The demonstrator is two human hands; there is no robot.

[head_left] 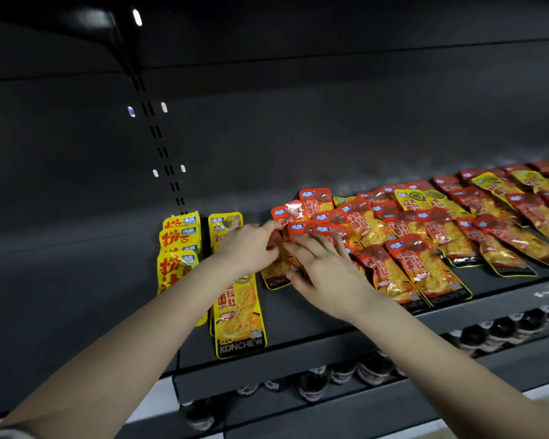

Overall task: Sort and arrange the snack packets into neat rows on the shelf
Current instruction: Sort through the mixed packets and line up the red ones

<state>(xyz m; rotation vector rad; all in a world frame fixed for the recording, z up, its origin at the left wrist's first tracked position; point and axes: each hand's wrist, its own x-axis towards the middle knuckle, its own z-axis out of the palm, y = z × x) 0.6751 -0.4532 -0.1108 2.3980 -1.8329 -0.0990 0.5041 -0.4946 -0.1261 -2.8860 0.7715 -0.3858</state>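
the left hand (251, 245) has thumb and forefinger closed in a pinch on the top edge of a red packet (274, 274), while the right hand (324, 270) lies flat just beside it, fingers spread and straight, pressing on the overlapped red packets and clamping nothing. the pinched packet lies on the shelf (314, 343) directly under both hands, its lower end showing below the left knuckles. to the outer side of the left hand stand two tidy yellow rows (240, 315), the nearer one partly under the left forearm. beyond the right hand's fingertips the loose pile (425, 223) of red and yellow packets runs off in a slanted, mixed heap. the likely trouble is drag: these glossy pouches overlap, so pulling the pinched one could slide its neighbours along and skew them further. if the right palm lifts too soon, nothing holds them back. the left forearm passing over the yellow row could nudge its front packet, which sits at the shelf lip above the bottles (371, 372). a thin edge pinch on slick film may also slip.
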